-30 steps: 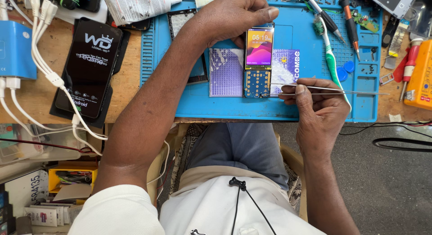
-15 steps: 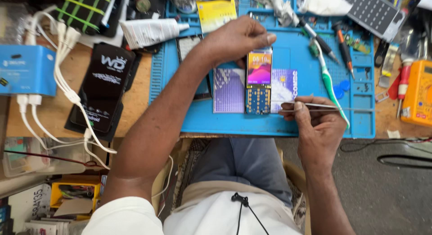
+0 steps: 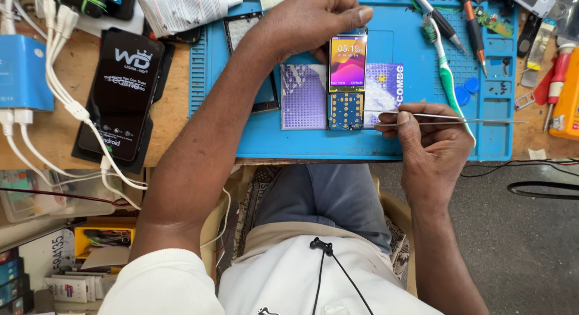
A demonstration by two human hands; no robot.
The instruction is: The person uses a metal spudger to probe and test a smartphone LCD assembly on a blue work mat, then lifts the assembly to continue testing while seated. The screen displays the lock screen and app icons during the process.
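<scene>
Our left hand (image 3: 319,16) pins the phone (image 3: 347,80) upright on the blue mat (image 3: 398,143); our right hand (image 3: 431,149), just right, pinches tweezers (image 3: 446,117) pointing left at its keypad.

Blue rubber work mat (image 3: 398,140) on tan wooden surface (image 3: 175,92). Small keypad phone (image 3: 347,80): pink-orange-purple screen, blue gold-dotted board. Purple-white gridded sheet (image 3: 303,97). Green-white toothbrush (image 3: 445,80). Silver metal tweezers (image 3: 446,118). Glossy black phone box (image 3: 123,92).
</scene>
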